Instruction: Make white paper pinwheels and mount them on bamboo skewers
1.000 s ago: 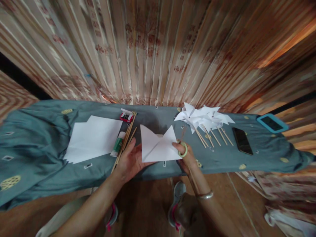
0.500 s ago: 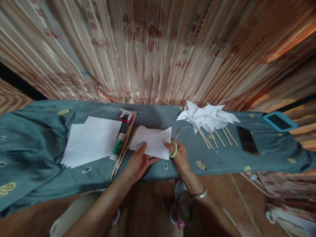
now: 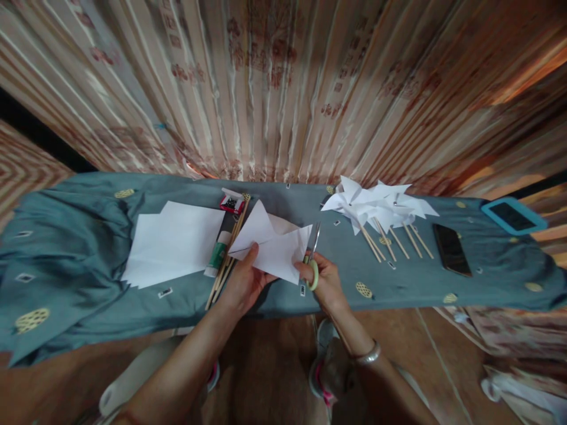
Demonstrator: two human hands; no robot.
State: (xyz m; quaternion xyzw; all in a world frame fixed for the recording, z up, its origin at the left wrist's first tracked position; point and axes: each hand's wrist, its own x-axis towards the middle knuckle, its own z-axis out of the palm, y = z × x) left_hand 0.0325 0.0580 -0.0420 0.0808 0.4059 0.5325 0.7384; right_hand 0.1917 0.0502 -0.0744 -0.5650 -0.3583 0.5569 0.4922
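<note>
A white sheet of paper (image 3: 278, 251), partly cut and with a corner flap standing up at its left, is held above the cloth in front of me. My left hand (image 3: 248, 283) is closed on its lower left edge, thumb on top and fingers beneath. At the right, my right hand (image 3: 322, 277) grips scissors (image 3: 313, 274) with pale green handles, their blades pointing away from me. The right thumb lies close against the paper's right side. Just left of the paper are wooden sticks (image 3: 225, 274) and a green and white glue stick (image 3: 217, 254).
A stack of white paper (image 3: 175, 245) lies left, a small red box of pins (image 3: 232, 201) behind the glue stick. Several paper pinwheels (image 3: 376, 203) on sticks rest at right, beside a black phone (image 3: 452, 249) and a blue-framed tablet (image 3: 514, 216). A patterned cloth (image 3: 274, 304) covers the table.
The paper has turned slightly in my hands, and its left flap now stands up higher. The scissors' blades point more upright. The whole view has shifted a little.
</note>
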